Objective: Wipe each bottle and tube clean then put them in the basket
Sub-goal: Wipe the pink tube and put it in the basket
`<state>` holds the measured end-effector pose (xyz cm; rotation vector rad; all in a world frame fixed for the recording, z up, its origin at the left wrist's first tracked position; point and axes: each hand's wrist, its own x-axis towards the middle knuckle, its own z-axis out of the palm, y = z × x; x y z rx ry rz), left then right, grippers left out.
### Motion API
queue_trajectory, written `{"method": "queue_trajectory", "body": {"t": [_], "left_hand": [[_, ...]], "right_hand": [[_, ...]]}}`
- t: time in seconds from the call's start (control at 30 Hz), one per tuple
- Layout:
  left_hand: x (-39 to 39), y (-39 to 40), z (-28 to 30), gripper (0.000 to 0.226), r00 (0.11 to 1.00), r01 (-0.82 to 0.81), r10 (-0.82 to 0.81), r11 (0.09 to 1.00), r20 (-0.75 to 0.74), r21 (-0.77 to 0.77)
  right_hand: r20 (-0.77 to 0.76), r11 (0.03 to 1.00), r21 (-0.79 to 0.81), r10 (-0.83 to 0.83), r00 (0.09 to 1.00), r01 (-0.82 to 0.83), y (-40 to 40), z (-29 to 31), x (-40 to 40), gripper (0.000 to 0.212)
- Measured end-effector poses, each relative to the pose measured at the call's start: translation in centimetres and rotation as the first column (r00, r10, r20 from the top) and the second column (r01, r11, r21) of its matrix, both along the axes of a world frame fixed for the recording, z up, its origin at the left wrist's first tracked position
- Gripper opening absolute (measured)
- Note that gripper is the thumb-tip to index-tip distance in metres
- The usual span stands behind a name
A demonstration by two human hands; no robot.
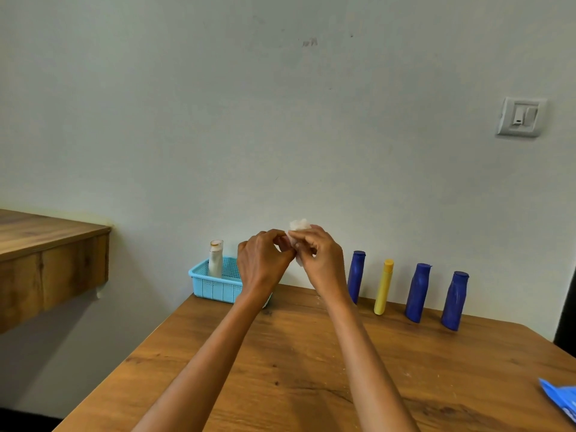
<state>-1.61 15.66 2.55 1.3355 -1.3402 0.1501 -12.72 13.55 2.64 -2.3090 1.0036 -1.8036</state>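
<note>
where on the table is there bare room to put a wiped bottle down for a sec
The near half of the table is bare wood between the forearms and the blue packet. The far edge is crowded: basket with a white bottle, three blue bottles and a yellow tube.

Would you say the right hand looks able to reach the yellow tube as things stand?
Probably yes: the yellow tube stands clear of the blue bottles beside it, but the right hand holds a white wipe with the left hand.
</note>
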Motion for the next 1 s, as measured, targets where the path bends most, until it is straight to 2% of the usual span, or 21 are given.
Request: {"method": "queue_trajectory", "body": {"t": [0.1,0.2,0.3,0.47,0.77,1.0], "left_hand": [[0.1,0.1,0.2,0.033,1.000,0.023,-0.023,1.000,0.001,0.009],[-0.3,0.1,0.2,0.037,0.998,0.049,-0.051,0.997,0.034,0.054],[-0.8,0.2,0.0,0.037,0.995,0.073,-0.079,0.993,0.063,0.095],[-1.1,0.3,-0.1,0.035,0.986,0.107,-0.115,0.992,0.125,0.067],[-0.7,-0.5,-0.4,0.033,0.984,0.100,-0.102,0.995,0.148,0.019],[-0.3,-0.5,-0.4,0.026,0.988,0.099,-0.099,0.995,0.120,0.004]], "right_hand": [[-0.045,0.990,0.024,-0.135,0.990,0.136,-0.8,-0.3,-0.6,0.027],[-0.025,0.962,0.080,-0.259,0.965,0.261,-1.4,-0.7,-1.8,0.026],[0.027,0.915,0.181,-0.372,0.928,0.361,-1.7,-1.1,-2.7,0.026],[0.175,0.849,0.302,-0.496,0.851,0.433,-2.2,-1.6,-3.9,0.026],[0.150,0.893,0.346,-0.357,0.922,0.289,-1.3,-0.6,-2.9,0.031],[0.140,0.939,0.339,-0.104,0.985,0.051,-0.2,1.3,-1.7,0.024]]}}
